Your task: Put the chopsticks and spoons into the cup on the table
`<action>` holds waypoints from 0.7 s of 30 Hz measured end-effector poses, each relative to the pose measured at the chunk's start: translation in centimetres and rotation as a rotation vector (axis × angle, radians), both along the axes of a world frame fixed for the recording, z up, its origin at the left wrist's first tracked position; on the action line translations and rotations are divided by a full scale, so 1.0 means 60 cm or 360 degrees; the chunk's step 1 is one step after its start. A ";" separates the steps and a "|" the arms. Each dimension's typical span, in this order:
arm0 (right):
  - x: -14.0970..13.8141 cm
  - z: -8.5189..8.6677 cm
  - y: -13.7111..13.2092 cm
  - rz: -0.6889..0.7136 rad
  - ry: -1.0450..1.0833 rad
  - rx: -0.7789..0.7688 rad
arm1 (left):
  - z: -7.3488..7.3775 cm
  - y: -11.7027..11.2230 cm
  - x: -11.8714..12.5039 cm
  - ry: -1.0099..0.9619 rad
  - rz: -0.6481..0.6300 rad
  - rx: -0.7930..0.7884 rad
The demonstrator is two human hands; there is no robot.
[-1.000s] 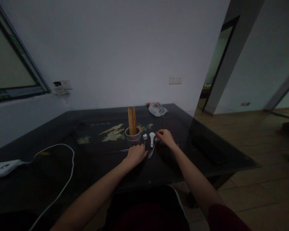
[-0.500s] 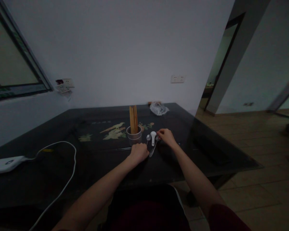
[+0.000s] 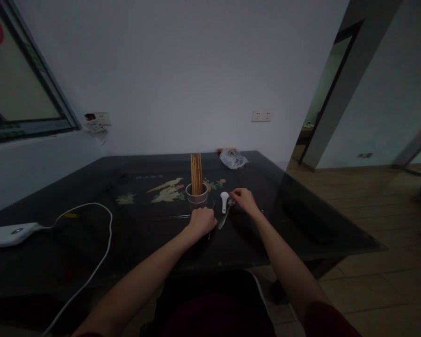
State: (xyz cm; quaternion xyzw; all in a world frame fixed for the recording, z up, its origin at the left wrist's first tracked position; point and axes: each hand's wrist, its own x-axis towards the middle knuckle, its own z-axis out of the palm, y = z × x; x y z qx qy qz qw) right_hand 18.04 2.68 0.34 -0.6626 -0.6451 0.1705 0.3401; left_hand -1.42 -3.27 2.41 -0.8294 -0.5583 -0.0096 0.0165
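My left hand point(image 3: 202, 222) is closed around a thin metal spoon point(image 3: 214, 203); its narrow head shows beyond the fingers and its handle end pokes out below them. My right hand point(image 3: 244, 200) has its fingertips pinched at the bowl of a second metal spoon point(image 3: 226, 216), whose handle slants toward the near left. Between the two lies a short white spoon point(image 3: 224, 201), touched by neither hand. Just behind my left hand stands a round cup point(image 3: 197, 199) with several wooden chopsticks point(image 3: 196, 174) upright in it.
The dark table point(image 3: 266, 238) has a bird and flower picture on its top. Near the wall lies a crumpled clear plastic bag point(image 3: 233, 159). On the left, a white device point(image 3: 10, 235) trails a white cable point(image 3: 110, 229) over the near edge.
The spoon in my left hand has turned: its round bowl faced me before and now looks narrow and dark. Its handle end now shows below my fist. My right hand stays at its spoon.
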 end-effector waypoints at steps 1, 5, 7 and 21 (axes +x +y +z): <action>0.000 0.001 -0.001 -0.0001 0.0006 0.0004 | 0.003 -0.001 -0.001 -0.0011 0.0008 0.0000; 0.007 0.008 -0.002 -0.0009 0.0046 0.0040 | 0.018 -0.006 -0.007 -0.0088 0.0007 0.0014; 0.013 0.011 -0.001 -0.0032 0.0072 0.0079 | 0.027 -0.009 -0.012 -0.0171 -0.0027 0.0058; -0.029 0.013 -0.008 0.0407 0.0476 0.0124 | 0.118 0.019 -0.105 -0.1610 -0.0227 0.0419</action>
